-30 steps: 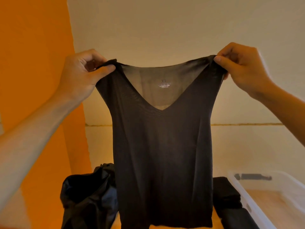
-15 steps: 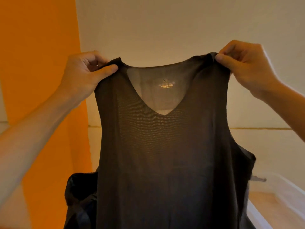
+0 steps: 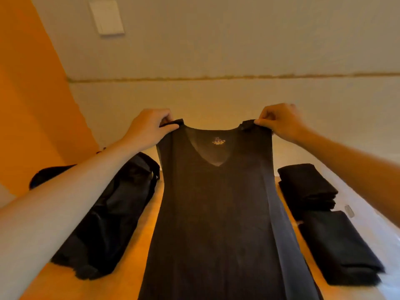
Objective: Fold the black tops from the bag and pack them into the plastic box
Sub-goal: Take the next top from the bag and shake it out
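Note:
A black V-neck sleeveless top [image 3: 216, 213] stretches from my hands down over the wooden table [image 3: 149, 230] toward me, front side up, with a small label inside the neck. My left hand [image 3: 149, 128] pinches its left shoulder strap. My right hand [image 3: 281, 122] pinches the right strap. The black bag [image 3: 108, 213] lies on the table left of the top, partly behind my left forearm. Two folded black tops [image 3: 307, 189] [image 3: 337, 247] lie to the right of the spread top. The clear plastic box [image 3: 368, 213] is at the right edge, mostly hidden behind my right forearm.
A pale wall [image 3: 216, 61] with a horizontal seam rises behind the table, and an orange wall panel [image 3: 32, 94] stands at the left. A white switch plate [image 3: 107, 17] is mounted high on the pale wall.
Both hands came down and forward, lowering the top from hanging in the air so it now lies along the table. The view tilted down, showing the bag and folded tops.

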